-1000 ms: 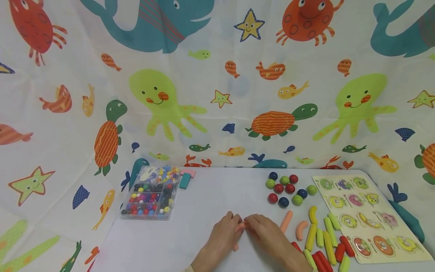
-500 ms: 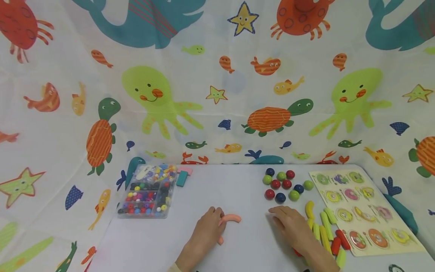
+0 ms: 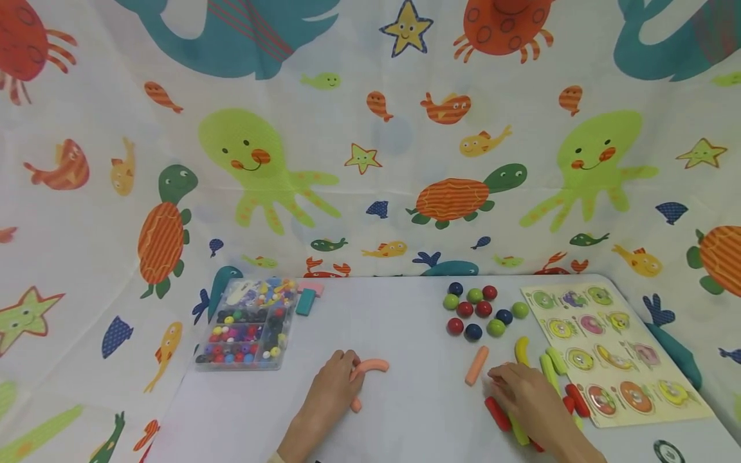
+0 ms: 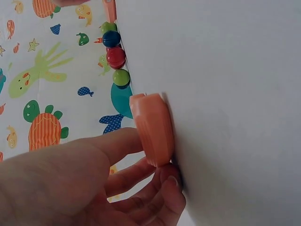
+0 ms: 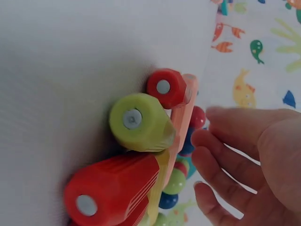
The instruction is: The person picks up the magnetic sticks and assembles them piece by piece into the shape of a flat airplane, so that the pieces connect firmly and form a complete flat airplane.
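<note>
The curved orange piece [image 3: 369, 368] lies on the white tabletop [image 3: 405, 321], at about 7 o'clock from the cluster of coloured balls [image 3: 482, 313]. The left hand [image 3: 330, 392] pinches its near end, grip curled round it. The right hand [image 3: 523, 395], fingers relaxed, rests over the pile of rods [image 3: 550, 386]. At 10 o'clock, a clear compartment box [image 3: 246, 334] holds sorted coloured beads.

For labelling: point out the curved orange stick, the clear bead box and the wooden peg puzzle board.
curved orange stick [image 3: 373, 366], head view, upper arc
clear bead box [image 3: 246, 334], head view, lid centre
wooden peg puzzle board [image 3: 689, 421], head view, bare near edge
</note>
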A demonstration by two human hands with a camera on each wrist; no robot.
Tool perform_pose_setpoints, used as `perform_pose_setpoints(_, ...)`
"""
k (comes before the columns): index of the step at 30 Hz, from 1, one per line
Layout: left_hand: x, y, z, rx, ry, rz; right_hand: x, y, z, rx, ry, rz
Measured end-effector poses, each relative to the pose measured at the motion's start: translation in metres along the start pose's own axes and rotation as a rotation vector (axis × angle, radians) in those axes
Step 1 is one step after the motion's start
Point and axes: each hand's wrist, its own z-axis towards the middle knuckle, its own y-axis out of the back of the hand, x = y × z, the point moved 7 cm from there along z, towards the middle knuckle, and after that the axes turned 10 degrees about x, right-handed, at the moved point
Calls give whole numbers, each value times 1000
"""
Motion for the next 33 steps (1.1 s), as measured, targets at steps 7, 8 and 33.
perform_pose_setpoints(7,3,2,0,2,12,1,-1,-9,-10,126,-82,-41)
perform_pose_setpoints(8,3,2,0,0,16,2,-2,-11,-11,144,-95,-44)
perform_pose_setpoints(33,12,5,-2,38,75,-74,67,-17,16,-9,178,-58)
